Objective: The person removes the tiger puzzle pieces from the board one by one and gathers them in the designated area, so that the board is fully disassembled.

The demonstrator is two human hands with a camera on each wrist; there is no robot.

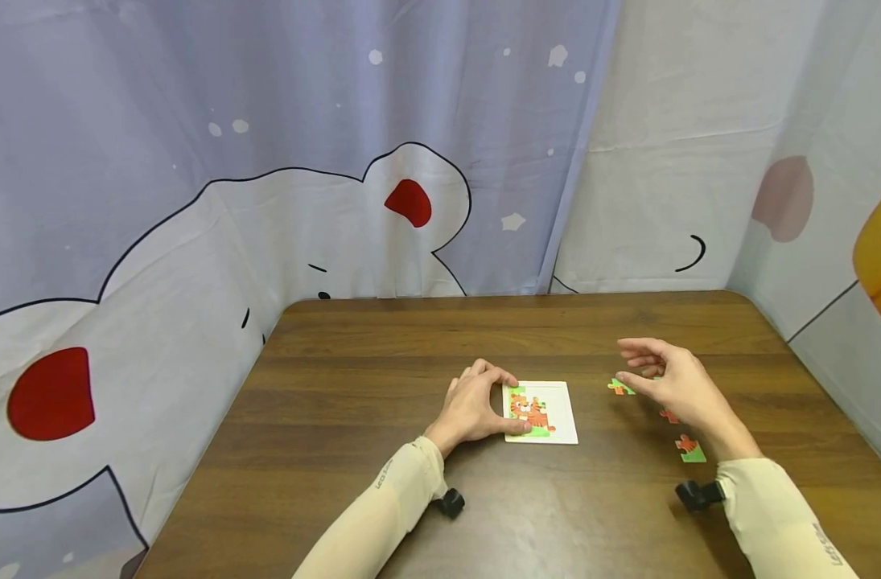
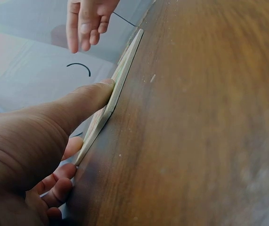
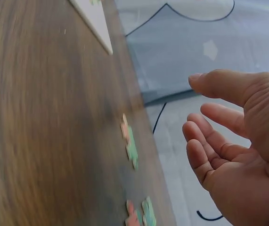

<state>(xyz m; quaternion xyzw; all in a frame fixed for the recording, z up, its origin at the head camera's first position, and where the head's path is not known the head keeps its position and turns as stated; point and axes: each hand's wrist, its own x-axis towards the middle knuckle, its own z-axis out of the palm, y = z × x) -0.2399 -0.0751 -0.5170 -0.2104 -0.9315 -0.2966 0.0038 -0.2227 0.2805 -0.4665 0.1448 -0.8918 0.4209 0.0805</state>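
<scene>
A white square puzzle board [image 1: 565,414] lies on the table. Joined pieces [image 1: 533,412] fill its left part with an orange striped animal on green. My left hand [image 1: 472,408] holds the board at its left side, thumb on the near part and fingers at the far corner. To the right, my right hand [image 1: 682,390] hovers with loosely bent fingers, nothing between them. Loose puzzle pieces lie around and below it: a green-and-orange piece [image 1: 621,387], an orange piece [image 1: 668,416] and an orange-and-green corner piece [image 1: 691,449]. Another green piece [image 3: 149,213] shows in the right wrist view.
The brown wooden table [image 1: 339,402] has rounded far corners. A patterned curtain [image 1: 324,96] hangs behind it and along the sides. Both forearms wear pale sleeves [image 1: 382,507], with a small black device [image 1: 450,503] at the left wrist and another [image 1: 695,495] at the right.
</scene>
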